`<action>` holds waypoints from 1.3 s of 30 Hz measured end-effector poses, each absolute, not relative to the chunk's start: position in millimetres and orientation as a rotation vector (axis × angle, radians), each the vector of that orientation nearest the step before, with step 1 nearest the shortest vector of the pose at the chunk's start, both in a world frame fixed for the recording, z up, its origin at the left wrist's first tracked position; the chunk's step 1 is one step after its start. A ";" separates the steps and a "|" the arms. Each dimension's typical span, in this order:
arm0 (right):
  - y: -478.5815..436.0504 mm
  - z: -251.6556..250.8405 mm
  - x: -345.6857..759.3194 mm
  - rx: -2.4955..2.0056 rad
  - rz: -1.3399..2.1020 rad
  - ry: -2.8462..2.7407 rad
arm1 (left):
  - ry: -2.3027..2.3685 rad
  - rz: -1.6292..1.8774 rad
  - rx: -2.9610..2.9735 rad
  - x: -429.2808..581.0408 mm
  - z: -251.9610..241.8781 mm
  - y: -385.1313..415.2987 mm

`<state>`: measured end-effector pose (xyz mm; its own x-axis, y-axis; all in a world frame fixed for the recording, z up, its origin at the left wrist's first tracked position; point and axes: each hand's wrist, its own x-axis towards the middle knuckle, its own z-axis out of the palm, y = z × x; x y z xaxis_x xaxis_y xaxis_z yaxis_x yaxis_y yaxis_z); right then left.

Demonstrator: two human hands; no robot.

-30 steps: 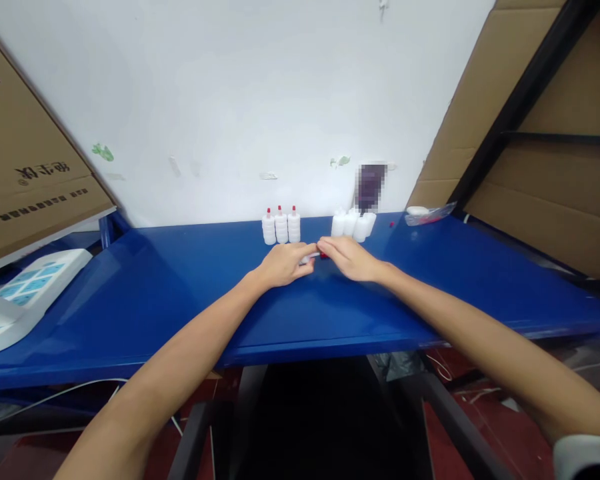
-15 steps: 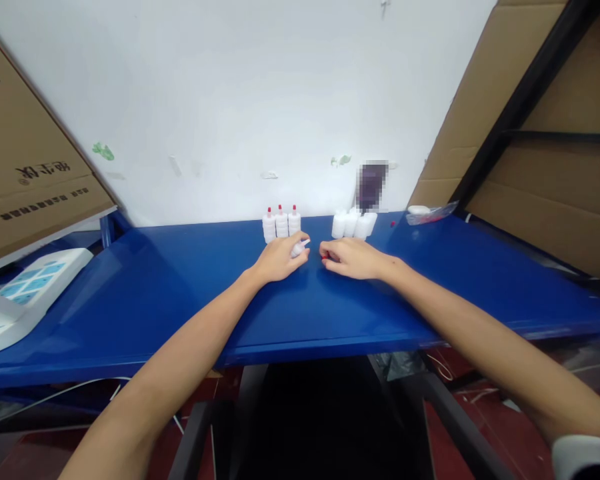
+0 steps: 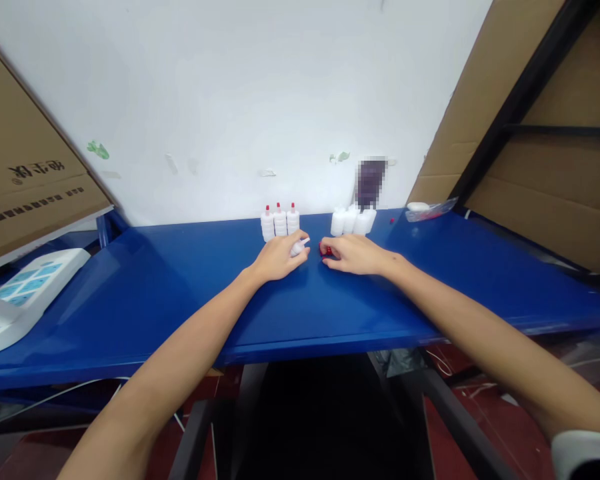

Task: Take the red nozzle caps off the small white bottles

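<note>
My left hand point(image 3: 280, 257) is closed around a white squeeze bottle point(image 3: 298, 248), its bare nozzle pointing right towards my other hand. Most of that bottle is hidden by my fingers. Just to the right, my right hand point(image 3: 354, 255) is low over the table with curled fingers around small red caps point(image 3: 329, 251); their number is unclear. Behind my left hand stand three white squeeze bottles point(image 3: 280, 223) with red tips, upright in a row. A cluster of white bottles point(image 3: 350, 222) without visible red tips stands behind my right hand.
The blue table point(image 3: 190, 287) runs up to a white wall. A loose red cap point(image 3: 392, 221) and a clear plastic bag point(image 3: 433, 211) with red contents lie at the back right. A white device point(image 3: 35, 287) stands at the left, near a large cardboard box point(image 3: 35, 180).
More red shows between and beside my right fingers, whose grip has shifted slightly. My left hand keeps hold of the bottle. The view has tilted a little.
</note>
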<state>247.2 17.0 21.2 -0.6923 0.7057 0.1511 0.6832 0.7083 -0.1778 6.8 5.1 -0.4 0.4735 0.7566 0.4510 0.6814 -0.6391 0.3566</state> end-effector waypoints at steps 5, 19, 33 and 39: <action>22.5 18.9 250.7 -1.119 0.203 -2.680 | 1.271 0.887 2.591 7.3 0.2 4.8; 24.3 17.1 249.6 -1.161 0.145 -2.656 | 1.285 0.866 2.597 7.9 1.2 4.2; 14.4 20.1 244.2 -1.001 0.216 -2.628 | 1.259 0.870 2.628 10.1 0.7 2.4; 3.3 17.1 234.0 -0.819 0.291 -2.523 | 1.225 0.711 2.777 12.1 1.2 -2.7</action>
